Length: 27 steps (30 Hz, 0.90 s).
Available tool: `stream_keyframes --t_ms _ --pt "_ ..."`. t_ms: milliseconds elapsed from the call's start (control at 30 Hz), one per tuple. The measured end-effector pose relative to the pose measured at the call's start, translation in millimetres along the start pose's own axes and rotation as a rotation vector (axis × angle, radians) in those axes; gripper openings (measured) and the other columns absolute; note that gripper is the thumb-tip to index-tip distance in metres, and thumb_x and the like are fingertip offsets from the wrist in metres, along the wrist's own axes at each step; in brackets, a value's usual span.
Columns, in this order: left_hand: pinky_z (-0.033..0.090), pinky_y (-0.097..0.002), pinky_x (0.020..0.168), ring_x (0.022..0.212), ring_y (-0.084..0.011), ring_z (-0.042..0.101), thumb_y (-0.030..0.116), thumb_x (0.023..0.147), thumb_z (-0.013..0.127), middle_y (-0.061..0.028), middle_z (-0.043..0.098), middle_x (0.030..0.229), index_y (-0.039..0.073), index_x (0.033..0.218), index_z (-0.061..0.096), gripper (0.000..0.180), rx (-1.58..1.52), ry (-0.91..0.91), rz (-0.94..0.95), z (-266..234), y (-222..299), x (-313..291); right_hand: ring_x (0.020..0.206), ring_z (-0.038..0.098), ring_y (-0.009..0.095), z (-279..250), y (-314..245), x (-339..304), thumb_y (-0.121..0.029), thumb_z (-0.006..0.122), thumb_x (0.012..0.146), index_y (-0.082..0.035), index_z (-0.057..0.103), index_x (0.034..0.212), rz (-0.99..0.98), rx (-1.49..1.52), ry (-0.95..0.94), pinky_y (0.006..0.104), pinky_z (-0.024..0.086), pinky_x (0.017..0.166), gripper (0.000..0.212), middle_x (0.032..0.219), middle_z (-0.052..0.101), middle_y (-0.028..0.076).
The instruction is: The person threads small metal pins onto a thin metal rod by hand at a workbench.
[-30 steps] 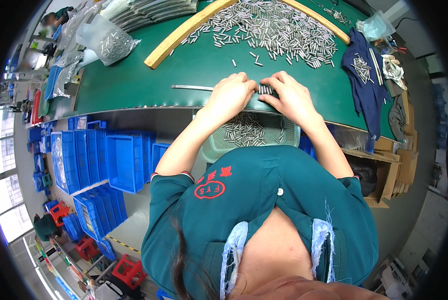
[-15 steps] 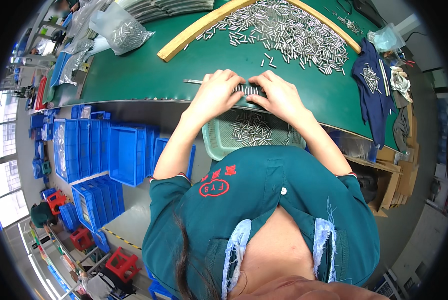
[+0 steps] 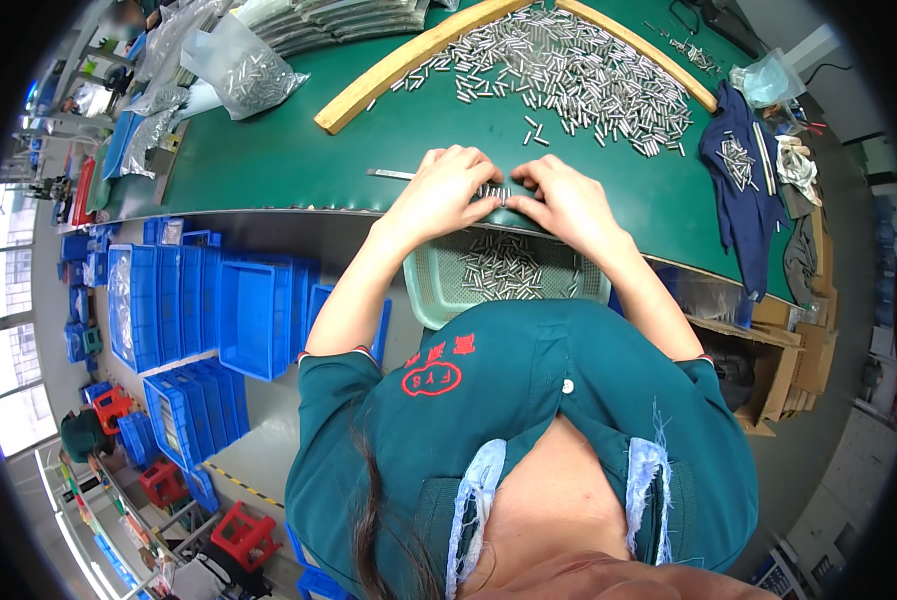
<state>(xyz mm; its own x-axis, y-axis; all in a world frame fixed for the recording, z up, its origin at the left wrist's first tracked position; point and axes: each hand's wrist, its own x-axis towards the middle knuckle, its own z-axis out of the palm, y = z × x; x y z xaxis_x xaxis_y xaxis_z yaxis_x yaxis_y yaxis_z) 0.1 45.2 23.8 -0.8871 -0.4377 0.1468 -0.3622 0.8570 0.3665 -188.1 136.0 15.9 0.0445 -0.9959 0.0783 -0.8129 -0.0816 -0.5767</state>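
Note:
At the front edge of the green table, a short row of small metal pins (image 3: pixel 494 192) stands side by side between my hands. My left hand (image 3: pixel 450 192) curls its fingers and thumb round the left end of the row. My right hand (image 3: pixel 562 196) pinches at the right end with bent fingers. A flat metal strip (image 3: pixel 390 175) sticks out to the left from under my left hand; its other end is hidden. Below my hands, a pale green basket (image 3: pixel 425 285) holds many loose pins. A large heap of pins (image 3: pixel 608 80) lies farther back on the table.
Two wooden bars, left (image 3: pixel 398 72) and right (image 3: pixel 648 50), border the heap. A clear bag of pins (image 3: pixel 248 78) lies at the back left. Some pins rest on a dark blue cloth (image 3: pixel 733 215) at the right. Blue crates (image 3: pixel 253 310) are stacked left of the basket.
My right hand has come closer to my left, and the visible part of the pin row between them is shorter. Both hands sit slightly lower in the picture.

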Motion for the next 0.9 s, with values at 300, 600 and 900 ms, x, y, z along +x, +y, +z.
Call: stream_keyframes --t_ms 300,600,900 --pt "0.047 -0.0386 0.087 0.103 -0.0303 0.057 0.021 0.081 0.068 -0.0133 0.057 0.109 0.006 0.114 0.058 0.038 -0.033 0.156 -0.108 22.9 -12.1 67.8 0.087 0.064 0.025 -11.0 35.0 27.3 -0.026 0.065 0.083 -0.011 0.063 0.097 0.093 -0.186 0.206 0.0377 0.051 0.074 0.02 0.092 0.061 0.007" --pt "0.048 -0.038 0.085 0.099 -0.0303 0.057 0.022 0.082 0.067 -0.0136 0.056 0.1 0.006 0.103 0.061 0.027 -0.03 0.082 -0.032 34.6 -8.8 87.1 0.082 0.064 0.025 -26.4 49.9 17.7 -0.026 0.065 0.082 -0.01 0.065 0.082 0.179 -0.249 0.225 0.0395 0.052 0.073 0.016 0.087 0.062 0.008" --pt "0.048 -0.0395 0.083 0.093 -0.0302 0.057 0.015 0.079 0.066 -0.0112 0.057 0.092 0.006 0.092 0.061 0.016 -0.085 0.082 0.061 37.6 -5.8 78.6 0.093 0.062 0.026 -28.4 44.3 11.7 -0.027 0.064 0.083 -0.009 0.064 0.099 0.108 -0.079 0.142 0.0384 0.05 0.081 0.023 0.096 0.061 0.009"
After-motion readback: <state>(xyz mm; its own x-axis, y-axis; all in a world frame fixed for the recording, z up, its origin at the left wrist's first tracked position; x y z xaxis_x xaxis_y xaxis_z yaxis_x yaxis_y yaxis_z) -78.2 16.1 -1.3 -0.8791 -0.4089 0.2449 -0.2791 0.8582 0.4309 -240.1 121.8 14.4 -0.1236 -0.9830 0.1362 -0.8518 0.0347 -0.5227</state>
